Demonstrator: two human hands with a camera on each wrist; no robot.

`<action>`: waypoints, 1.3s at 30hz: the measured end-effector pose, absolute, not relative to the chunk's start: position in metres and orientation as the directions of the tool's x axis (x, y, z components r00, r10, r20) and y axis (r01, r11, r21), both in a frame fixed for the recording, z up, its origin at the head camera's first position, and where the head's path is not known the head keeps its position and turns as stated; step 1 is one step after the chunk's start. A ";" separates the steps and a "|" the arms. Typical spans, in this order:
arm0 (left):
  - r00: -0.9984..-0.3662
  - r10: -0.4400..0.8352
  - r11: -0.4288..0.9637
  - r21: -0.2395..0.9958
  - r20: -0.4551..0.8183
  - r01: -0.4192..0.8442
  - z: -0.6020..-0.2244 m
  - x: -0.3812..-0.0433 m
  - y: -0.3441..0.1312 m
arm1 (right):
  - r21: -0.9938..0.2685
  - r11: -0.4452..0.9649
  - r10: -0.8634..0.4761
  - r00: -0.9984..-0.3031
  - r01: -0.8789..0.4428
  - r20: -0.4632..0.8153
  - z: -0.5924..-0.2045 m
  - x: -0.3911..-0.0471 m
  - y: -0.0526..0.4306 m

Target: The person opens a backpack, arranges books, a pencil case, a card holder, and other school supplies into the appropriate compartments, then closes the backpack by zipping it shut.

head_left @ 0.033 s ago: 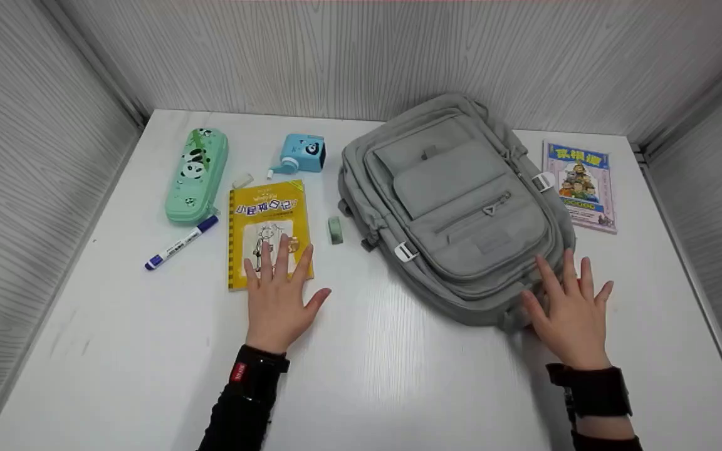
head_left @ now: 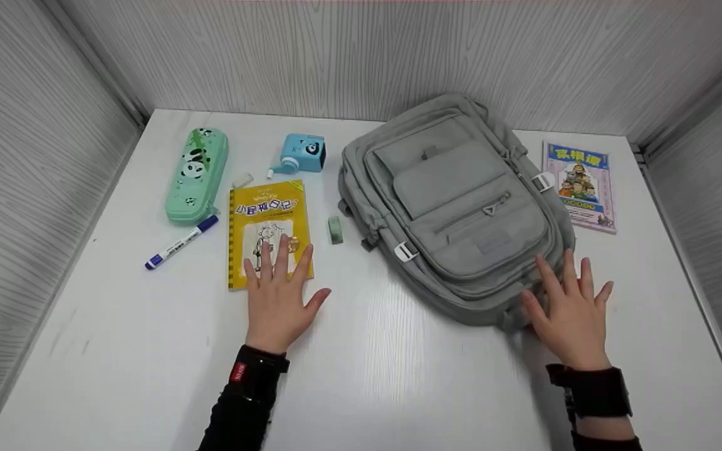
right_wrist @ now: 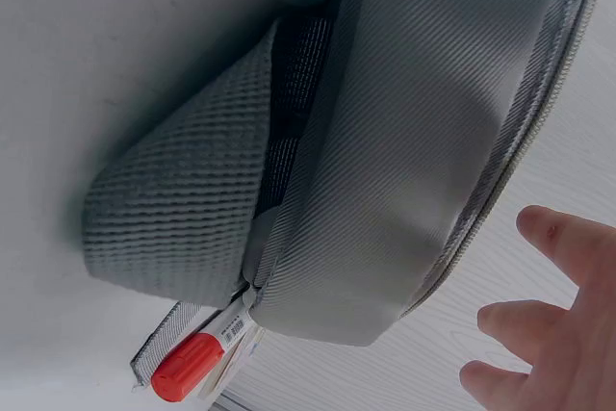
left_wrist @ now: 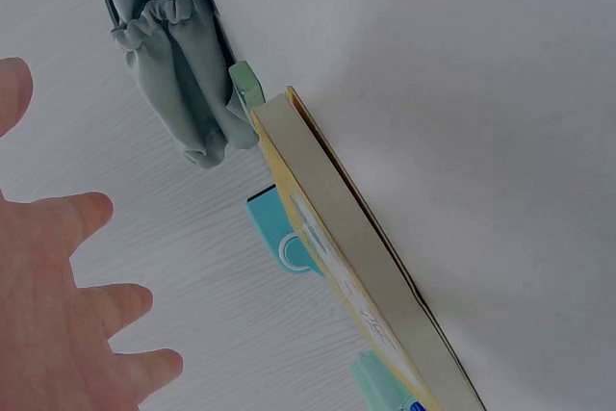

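My left hand (head_left: pixel 278 304), fingers spread, overlaps the lower part of a yellow spiral-edged comic book (head_left: pixel 267 235) in the head view. The left wrist view shows the fingers raised above the level of the book's (left_wrist: pixel 337 238) page edges, holding nothing. My right hand (head_left: pixel 571 319) spreads its fingers over the lower right corner of a grey backpack (head_left: pixel 461 207), which lies front side up. In the right wrist view these fingertips (right_wrist: pixel 539 228) are apart from the bag's zipped edge. A red-capped marker (right_wrist: pixel 188 368) lies beside the bag, mostly hidden in the head view.
A green panda pencil case (head_left: pixel 197 178) and a blue marker (head_left: pixel 180 243) lie at left. Behind the yellow book are a whitish eraser (head_left: pixel 242 181) and a blue panda pencil sharpener (head_left: pixel 303 152). A small green piece (head_left: pixel 335 230) sits beside the bag; another book (head_left: pixel 580 185) lies right.
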State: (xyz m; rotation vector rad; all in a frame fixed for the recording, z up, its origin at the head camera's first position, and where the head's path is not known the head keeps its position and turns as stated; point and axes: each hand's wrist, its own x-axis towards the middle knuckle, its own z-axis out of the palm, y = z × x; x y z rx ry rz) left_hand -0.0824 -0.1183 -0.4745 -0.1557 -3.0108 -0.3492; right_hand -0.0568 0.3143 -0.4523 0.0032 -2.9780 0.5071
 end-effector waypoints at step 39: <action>-0.957 0.235 0.925 0.263 0.168 0.273 -0.477 -0.052 -0.080 | -0.583 0.809 0.027 -0.995 0.075 -0.091 -0.440 -0.118 0.325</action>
